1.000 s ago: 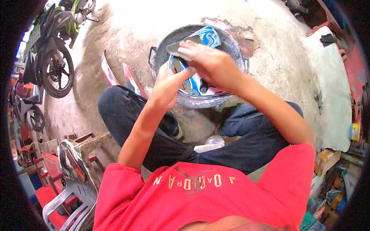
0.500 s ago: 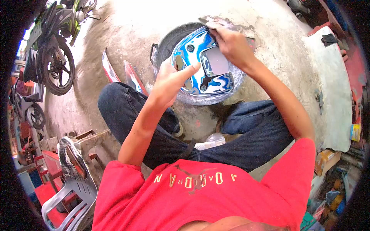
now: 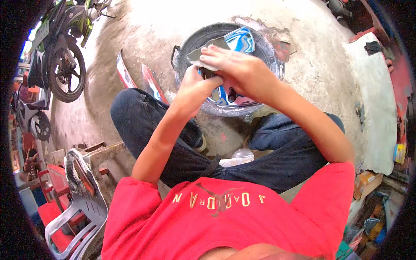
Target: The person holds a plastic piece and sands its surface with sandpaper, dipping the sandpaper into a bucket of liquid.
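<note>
A panel with a glossy blue, white and black swirl pattern [image 3: 242,41] is over a round black basin [image 3: 274,60] between my feet. My left hand [image 3: 190,92] is closed on the panel's near left edge, thumb pointing right. My right hand [image 3: 248,74] lies across the panel's middle with its fingers extended to the left. Under those fingers is a thin, dark grey sheet [image 3: 209,47] that looks like sandpaper, its ragged edge jutting past the fingertips. Both the hand and the sheet hide much of the panel.
Two red and white curved panels [image 3: 152,84] lie on the concrete floor left of the basin. A clear plastic item [image 3: 242,155] sits between my legs. Motorcycles [image 3: 67,71] stand at left, above a grey plastic chair [image 3: 89,208]. A pale slab [image 3: 372,108] runs along the right.
My right hand has moved from the panel's far right edge left and nearer, with the grey sheet now across the panel. The panel has turned or tilted. My left hand has barely shifted.
</note>
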A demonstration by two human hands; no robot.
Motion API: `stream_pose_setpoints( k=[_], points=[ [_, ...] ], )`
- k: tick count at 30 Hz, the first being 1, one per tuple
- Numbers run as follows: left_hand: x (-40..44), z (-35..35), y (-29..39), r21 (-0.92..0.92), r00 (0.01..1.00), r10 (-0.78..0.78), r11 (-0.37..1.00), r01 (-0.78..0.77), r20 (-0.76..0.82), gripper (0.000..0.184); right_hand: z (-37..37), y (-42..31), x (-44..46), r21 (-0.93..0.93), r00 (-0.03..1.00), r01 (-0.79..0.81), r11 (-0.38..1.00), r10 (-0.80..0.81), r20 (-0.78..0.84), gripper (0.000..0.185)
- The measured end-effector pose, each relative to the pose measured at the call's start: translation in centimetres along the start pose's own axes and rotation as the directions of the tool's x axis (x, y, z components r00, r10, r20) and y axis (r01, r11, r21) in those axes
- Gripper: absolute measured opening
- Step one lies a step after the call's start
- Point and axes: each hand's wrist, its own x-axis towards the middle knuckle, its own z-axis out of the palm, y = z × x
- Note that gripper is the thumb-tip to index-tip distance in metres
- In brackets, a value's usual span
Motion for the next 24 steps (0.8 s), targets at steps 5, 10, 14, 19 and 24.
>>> stream_pose_setpoints(
  k=[5,10,14,19,24],
  points=[
    [-0.5,0.8,1.8,0.054,0.986,-0.16,0.986,0.157,0.043,0.035,-2.7,3.0,0.7,-0.078,0.891,-0.444,0.893,0.449,0.065,0.035],
    [0.1,0.4,0.3,0.191,0.998,0.039,0.98,-0.048,0.051,0.029,0.1,0.0,0.1,-0.062,0.997,0.056,0.996,-0.053,0.051,0.045],
    [-0.3,0.6,1.0,0.382,0.999,-0.032,0.924,0.027,0.006,0.027,-2.5,4.1,0.6,-0.172,0.865,-0.44,0.881,0.468,0.182,0.034],
    [-0.1,0.3,0.0,0.729,0.99,0.137,0.68,-0.08,-0.019,0.025,-1.1,1.6,0.1,-0.068,1.0,-0.014,0.998,0.015,0.015,0.034],
    [-0.4,0.8,0.8,0.664,0.994,0.107,0.743,-0.082,0.002,0.025,-3.2,3.9,-0.1,-0.241,0.946,-0.265,0.934,0.3,0.124,0.034]
  ],
)
